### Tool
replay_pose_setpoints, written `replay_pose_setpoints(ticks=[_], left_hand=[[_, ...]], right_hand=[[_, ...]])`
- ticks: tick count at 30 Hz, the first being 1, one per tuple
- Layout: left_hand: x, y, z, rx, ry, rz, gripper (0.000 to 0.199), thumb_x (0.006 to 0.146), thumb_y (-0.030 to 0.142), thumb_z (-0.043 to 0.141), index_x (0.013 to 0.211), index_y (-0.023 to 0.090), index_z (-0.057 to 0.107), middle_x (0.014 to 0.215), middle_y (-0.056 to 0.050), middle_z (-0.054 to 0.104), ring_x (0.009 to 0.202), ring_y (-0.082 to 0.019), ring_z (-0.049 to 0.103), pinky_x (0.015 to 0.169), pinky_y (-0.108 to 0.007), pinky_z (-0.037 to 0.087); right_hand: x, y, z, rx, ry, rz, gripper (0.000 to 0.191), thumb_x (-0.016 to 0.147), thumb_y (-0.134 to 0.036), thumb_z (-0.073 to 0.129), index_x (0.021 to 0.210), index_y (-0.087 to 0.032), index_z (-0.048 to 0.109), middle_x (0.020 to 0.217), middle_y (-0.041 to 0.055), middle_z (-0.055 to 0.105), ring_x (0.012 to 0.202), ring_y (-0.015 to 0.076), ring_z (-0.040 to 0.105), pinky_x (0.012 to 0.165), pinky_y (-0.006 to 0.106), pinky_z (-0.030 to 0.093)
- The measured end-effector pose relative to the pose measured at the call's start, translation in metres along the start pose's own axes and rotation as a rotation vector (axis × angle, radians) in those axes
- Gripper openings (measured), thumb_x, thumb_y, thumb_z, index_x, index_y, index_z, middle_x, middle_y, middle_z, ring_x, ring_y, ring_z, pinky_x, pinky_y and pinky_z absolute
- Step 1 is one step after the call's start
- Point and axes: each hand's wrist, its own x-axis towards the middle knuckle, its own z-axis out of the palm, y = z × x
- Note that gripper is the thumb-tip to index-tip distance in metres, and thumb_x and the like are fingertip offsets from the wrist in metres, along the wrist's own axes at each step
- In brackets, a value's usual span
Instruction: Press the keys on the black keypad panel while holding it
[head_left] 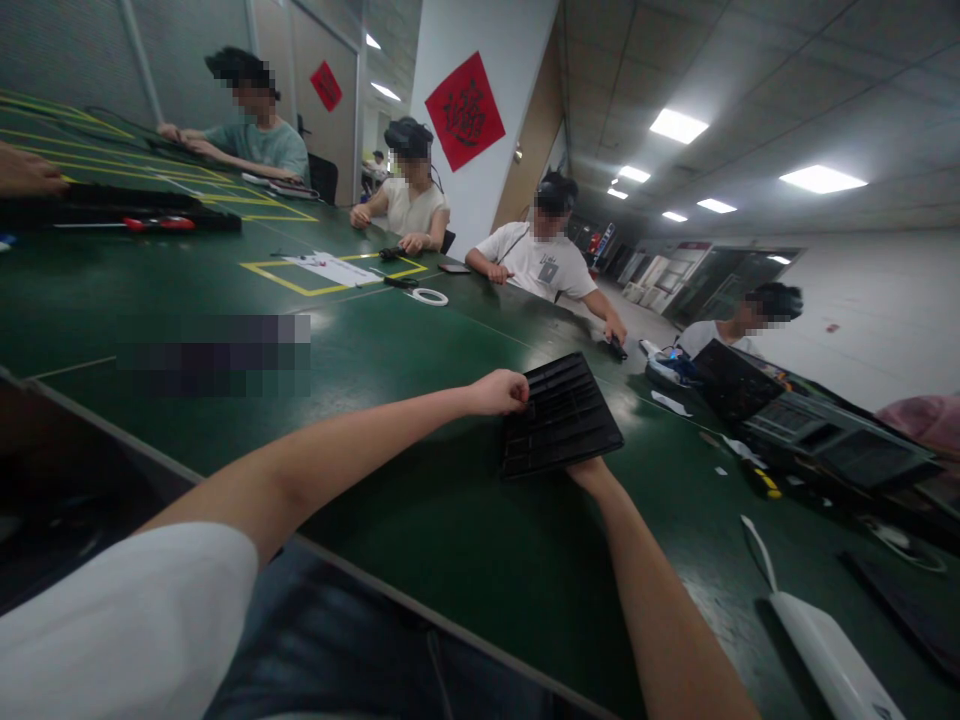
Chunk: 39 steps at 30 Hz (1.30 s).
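Observation:
A flat black tray (564,412) with long ridges and narrow slots is tilted above the green table, its slotted face turned toward me. My right hand (589,473) grips it from below, with the fingers hidden behind the tray. At the tray's left side, my left hand (499,391) is closed, its fingertips pressed together over the slots. Whatever those fingertips hold, if anything, is too small to make out.
The green table (420,375) bears a white tape roll (430,297) and paper (337,269) ahead. To the right are a white device (832,640), a yellow-handled tool (766,484) and an opened metal case (840,430). Several people sit around the table.

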Motion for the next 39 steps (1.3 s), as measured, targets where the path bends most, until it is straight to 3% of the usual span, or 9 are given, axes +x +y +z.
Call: replay_pose_setpoints(ticks=[2,7,14,18,24,29,35,39], left_hand=[[-0.002,0.003,-0.002,0.193,0.014,0.141,0.006,0.069,0.011,0.059,0.075,0.013,0.062,0.065,0.001,0.059,0.057,-0.009,0.053,0.054,-0.020,0.039],[-0.008,0.012,-0.003,0.586,-0.004,0.351,0.017,0.074,0.008,0.052,0.080,0.015,0.066,0.082,-0.005,0.066,0.077,-0.016,0.060,0.068,-0.024,0.043],[-0.022,0.029,0.011,0.956,-0.050,0.509,0.023,0.081,0.006,0.040,0.082,0.010,0.062,0.084,-0.016,0.064,0.076,-0.020,0.060,0.062,-0.028,0.043],[-0.020,0.030,0.008,0.866,-0.064,0.472,0.019,0.079,0.009,0.046,0.090,0.010,0.061,0.088,-0.014,0.064,0.080,-0.021,0.060,0.066,-0.028,0.043],[-0.008,0.017,0.001,0.430,-0.011,0.229,0.012,0.076,0.011,0.052,0.080,0.015,0.063,0.078,-0.004,0.065,0.072,-0.014,0.060,0.065,-0.023,0.041],[-0.002,0.004,0.012,0.098,0.054,0.019,0.010,0.079,0.023,0.055,0.077,0.013,0.059,0.062,0.001,0.060,0.058,-0.011,0.056,0.054,-0.020,0.039],[-0.002,0.004,0.016,0.197,0.064,-0.046,0.028,0.083,0.036,0.049,0.068,0.014,0.060,0.056,0.000,0.057,0.051,-0.010,0.050,0.052,-0.022,0.036],[-0.001,0.008,0.006,0.241,0.019,0.068,0.008,0.072,0.019,0.056,0.074,0.014,0.063,0.065,0.000,0.060,0.060,-0.011,0.053,0.058,-0.021,0.039]], right_hand=[[-0.003,-0.002,-0.004,-0.016,0.017,0.002,0.046,0.076,-0.049,0.053,0.114,-0.025,0.054,0.123,0.0043,0.056,0.114,0.0196,0.050,0.106,0.045,0.031],[-0.005,-0.001,-0.007,-0.035,0.039,-0.008,0.046,0.078,-0.049,0.050,0.115,-0.022,0.052,0.124,0.0055,0.055,0.115,0.0194,0.049,0.108,0.046,0.029],[-0.002,0.018,-0.010,-0.096,0.055,-0.053,0.051,0.073,-0.050,0.055,0.117,-0.023,0.054,0.129,0.0050,0.051,0.126,0.0212,0.039,0.113,0.044,0.020],[-0.003,0.020,-0.011,-0.124,0.051,-0.068,0.057,0.072,-0.053,0.054,0.121,-0.023,0.051,0.133,0.0054,0.048,0.130,0.0212,0.035,0.113,0.044,0.018],[-0.003,0.011,-0.008,-0.045,0.073,-0.036,0.053,0.074,-0.055,0.050,0.114,-0.022,0.055,0.125,0.0073,0.054,0.117,0.0222,0.049,0.108,0.044,0.031],[-0.002,0.011,-0.009,-0.076,0.018,0.019,0.043,0.074,-0.048,0.052,0.108,-0.022,0.058,0.119,0.0065,0.059,0.116,0.0235,0.049,0.110,0.044,0.026],[-0.002,0.010,-0.004,0.106,0.031,-0.011,0.041,0.077,-0.044,0.044,0.111,-0.023,0.055,0.123,0.0058,0.057,0.117,0.0229,0.050,0.104,0.042,0.037],[-0.005,0.001,-0.009,-0.026,0.026,0.059,0.039,0.072,-0.041,0.053,0.106,-0.022,0.058,0.119,0.0071,0.059,0.119,0.0265,0.048,0.107,0.043,0.032]])
